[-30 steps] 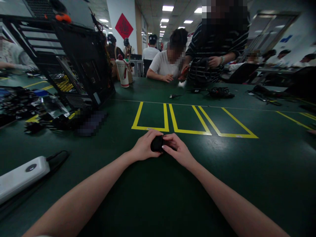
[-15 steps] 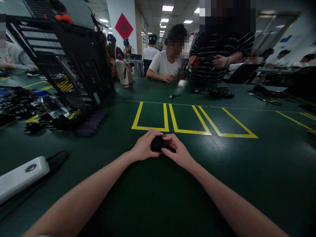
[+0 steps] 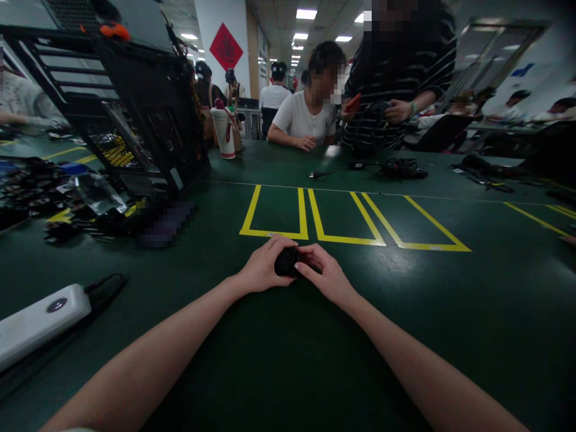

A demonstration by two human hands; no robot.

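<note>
A small, rounded black object (image 3: 285,263) is between my hands, low over the green table (image 3: 288,360); its kind does not show. My left hand (image 3: 265,264) wraps round its left side, fingers over the far edge and thumb along the near edge. At its right side, my right hand (image 3: 324,273) has its fingertips and thumb closed on the object's edge. Part of the object is hidden by my fingers. Just beyond my hands, yellow tape outlines (image 3: 351,241) mark the tabletop.
On the left stand a black computer case (image 3: 180,132), a heap of black cables (image 3: 31,186) and a white power strip (image 3: 49,315). A paper cup (image 3: 224,133) and a bundled cable (image 3: 402,169) lie toward the far edge. Two people (image 3: 303,117) are across the table.
My right thumb has shifted slightly up along the black object's edge. My left hand stays in place. Across the table, the standing person in stripes has moved a little left.
</note>
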